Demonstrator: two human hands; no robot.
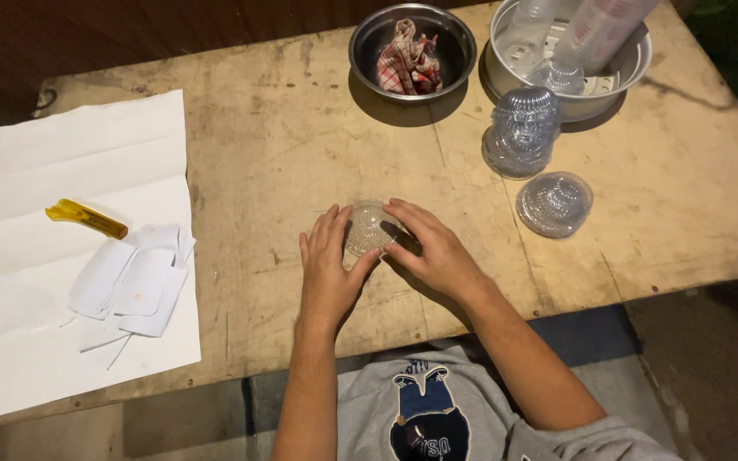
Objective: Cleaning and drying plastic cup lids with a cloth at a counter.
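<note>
Fingers [335, 224] of both hands seemingly pinch the clear dome lid [369, 229] mid-table.

Clear ribbed lid [369, 229] lay right of white paper [87, 171] bearing an amber lighter [85, 218]; red-checked cloth [407, 60] beyond.

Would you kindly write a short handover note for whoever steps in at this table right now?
Left hand and right hand both cup a clear dome lid lying on the wooden table.
A stack of dome lids and a single lid sit to the right, below the metal basin.
Cut paper pieces and a yellow cutter lie on the white sheet to the left.
</note>
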